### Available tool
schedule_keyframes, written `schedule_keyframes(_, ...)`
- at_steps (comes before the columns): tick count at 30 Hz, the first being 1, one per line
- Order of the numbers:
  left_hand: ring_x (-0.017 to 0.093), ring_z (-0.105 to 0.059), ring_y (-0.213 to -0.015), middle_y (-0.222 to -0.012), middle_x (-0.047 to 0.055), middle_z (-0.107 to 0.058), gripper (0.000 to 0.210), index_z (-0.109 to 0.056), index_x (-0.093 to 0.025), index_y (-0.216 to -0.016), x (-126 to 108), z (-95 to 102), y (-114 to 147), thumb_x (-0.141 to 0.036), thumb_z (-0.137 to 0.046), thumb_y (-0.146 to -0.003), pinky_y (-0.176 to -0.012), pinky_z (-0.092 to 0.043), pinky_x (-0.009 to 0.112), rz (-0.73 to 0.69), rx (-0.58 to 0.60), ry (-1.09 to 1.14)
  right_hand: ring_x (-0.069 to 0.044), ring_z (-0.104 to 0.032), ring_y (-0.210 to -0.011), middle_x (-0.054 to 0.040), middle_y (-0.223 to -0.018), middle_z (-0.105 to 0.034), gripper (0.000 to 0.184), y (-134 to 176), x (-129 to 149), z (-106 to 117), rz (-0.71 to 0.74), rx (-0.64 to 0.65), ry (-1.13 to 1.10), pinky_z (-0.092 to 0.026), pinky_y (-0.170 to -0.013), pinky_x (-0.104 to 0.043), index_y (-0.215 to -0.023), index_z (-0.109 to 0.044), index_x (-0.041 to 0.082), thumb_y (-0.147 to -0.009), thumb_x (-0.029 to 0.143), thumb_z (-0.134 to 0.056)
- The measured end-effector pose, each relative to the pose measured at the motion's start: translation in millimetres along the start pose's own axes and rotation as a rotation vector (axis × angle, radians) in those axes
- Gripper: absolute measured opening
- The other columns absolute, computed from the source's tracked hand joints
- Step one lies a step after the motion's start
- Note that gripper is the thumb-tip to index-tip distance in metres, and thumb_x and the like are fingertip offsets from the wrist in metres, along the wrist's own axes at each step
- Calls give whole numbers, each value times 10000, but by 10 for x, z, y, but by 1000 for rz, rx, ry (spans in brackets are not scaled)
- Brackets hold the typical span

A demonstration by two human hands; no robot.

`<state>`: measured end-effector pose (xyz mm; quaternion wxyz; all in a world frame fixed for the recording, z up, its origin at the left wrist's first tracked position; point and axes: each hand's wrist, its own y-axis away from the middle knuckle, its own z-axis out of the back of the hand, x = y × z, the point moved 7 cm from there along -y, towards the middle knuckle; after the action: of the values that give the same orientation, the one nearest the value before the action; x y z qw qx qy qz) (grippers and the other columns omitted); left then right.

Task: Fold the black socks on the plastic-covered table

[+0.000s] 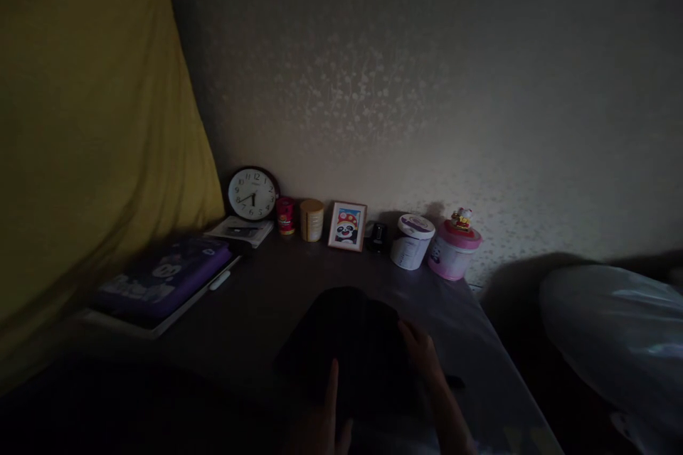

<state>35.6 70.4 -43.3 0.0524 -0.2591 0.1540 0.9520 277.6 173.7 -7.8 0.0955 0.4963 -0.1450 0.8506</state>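
Observation:
A black, domed, cap-like thing (346, 334) lies on the dark-covered table (256, 327) in front of me; the dimness hides its details. My right hand (424, 355) grips its right edge, with fingers bent over the rim. At its near side is my left hand (325, 419), index finger stretched out across the black cloth and thumb apart. The rest of that hand is lost in shadow. Just right of my right wrist, a short dark strip (455, 382) pokes out; I cannot tell whether it belongs to the cap-like thing.
Along the wall stand a clock (253, 193), a red container (286, 216), a yellow can (311, 220), a framed panda picture (347, 226), a white tub (412, 242) and a pink tub (453, 252) topped by a figurine. A purple case (165, 277) lies left, beside a yellow curtain (96, 121).

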Motion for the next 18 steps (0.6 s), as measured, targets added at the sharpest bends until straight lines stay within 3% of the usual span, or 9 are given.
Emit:
schedule_keyframes(12, 165, -683, -798, -1021, 47, -719, 764, 94, -244, -1468, -29, 65, 75, -340, -409, -901, -788, -462, 233, -10, -34, -15, -310, -656, -893, -106, -860, -728, 480, 114, -78, -31, -79, 34, -4, -492, -746, -359, -807, -719, 148, -680, 570, -529)
schedule_keyframes(18, 155, -684, -792, -934, 46, -729, 742, 40, -196, -1479, -37, 77, 77, -332, -406, -901, -786, -469, 217, -17, -9, 57, -313, -666, -807, -105, -792, -731, 486, 120, -66, -72, -31, 5, 50, -496, -695, -364, -729, -715, 164, -661, 596, -502)
